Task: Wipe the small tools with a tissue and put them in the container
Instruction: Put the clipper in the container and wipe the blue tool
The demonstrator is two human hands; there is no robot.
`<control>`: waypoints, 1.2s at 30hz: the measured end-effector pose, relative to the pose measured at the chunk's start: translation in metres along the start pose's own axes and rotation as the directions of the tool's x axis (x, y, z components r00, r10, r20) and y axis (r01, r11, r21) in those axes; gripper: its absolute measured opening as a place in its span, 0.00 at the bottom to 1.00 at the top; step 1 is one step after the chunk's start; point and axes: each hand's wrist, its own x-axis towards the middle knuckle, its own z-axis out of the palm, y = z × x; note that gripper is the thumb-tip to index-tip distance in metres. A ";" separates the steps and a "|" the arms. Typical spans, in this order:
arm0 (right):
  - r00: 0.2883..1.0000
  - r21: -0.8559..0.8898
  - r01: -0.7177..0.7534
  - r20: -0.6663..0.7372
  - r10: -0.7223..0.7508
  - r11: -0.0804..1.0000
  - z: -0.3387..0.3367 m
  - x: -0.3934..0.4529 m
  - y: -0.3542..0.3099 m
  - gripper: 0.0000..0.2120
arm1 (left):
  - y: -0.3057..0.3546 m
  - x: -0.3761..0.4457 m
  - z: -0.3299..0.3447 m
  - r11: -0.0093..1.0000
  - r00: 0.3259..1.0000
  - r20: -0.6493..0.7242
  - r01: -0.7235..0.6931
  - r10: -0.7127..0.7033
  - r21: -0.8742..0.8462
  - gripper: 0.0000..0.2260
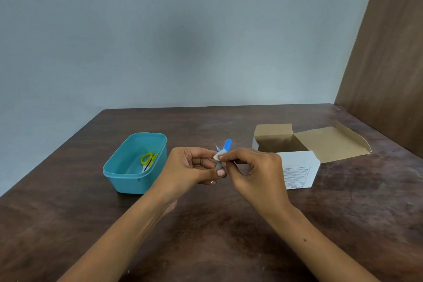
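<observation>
**A small, light tool wiped in mid-air**

The teal container point(135, 162), yellow scissors point(148, 160) inside, sits left, open-topped. The left hand point(194, 167) pinches the blue tool point(225, 147) low; it looks light, stiff, sharp-tipped. The right hand point(249, 165) pinches tissue point(217, 155) around it. A cardboard box point(297, 155) crowds the right; the table point(206, 224) offers room.

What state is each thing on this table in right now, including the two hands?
Blue tool: held upright between both hands, above the table.
Tissue: wrapped against the tool's middle.
Left hand: grips the tool's lower end.
Right hand: pinches the tissue onto the tool.
Teal container: lidless, upright.
Yellow-handled scissors: lying inside the container.
Cardboard box: flaps open, inside looks empty.
</observation>
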 end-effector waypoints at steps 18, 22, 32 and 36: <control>0.997 -0.047 0.031 -0.064 -0.034 0.998 -0.008 0.004 0.000 0.06 | 0.004 0.000 0.001 0.997 0.997 -0.071 0.039 -0.044 -0.073 0.19; 0.995 -0.115 0.090 0.054 -0.084 0.989 0.000 0.002 0.001 0.06 | 0.005 0.000 0.000 0.996 0.996 -0.086 0.006 -0.013 -0.084 0.19; 0.999 -0.029 0.046 -0.025 -0.047 0.999 -0.004 0.003 0.000 0.06 | 0.004 0.001 -0.003 0.995 0.995 -0.098 -0.002 -0.007 -0.100 0.20; 0.995 -0.101 0.080 -0.056 -0.086 0.992 -0.005 0.003 0.000 0.07 | 0.004 0.001 -0.001 0.995 0.996 -0.085 -0.008 -0.001 -0.098 0.21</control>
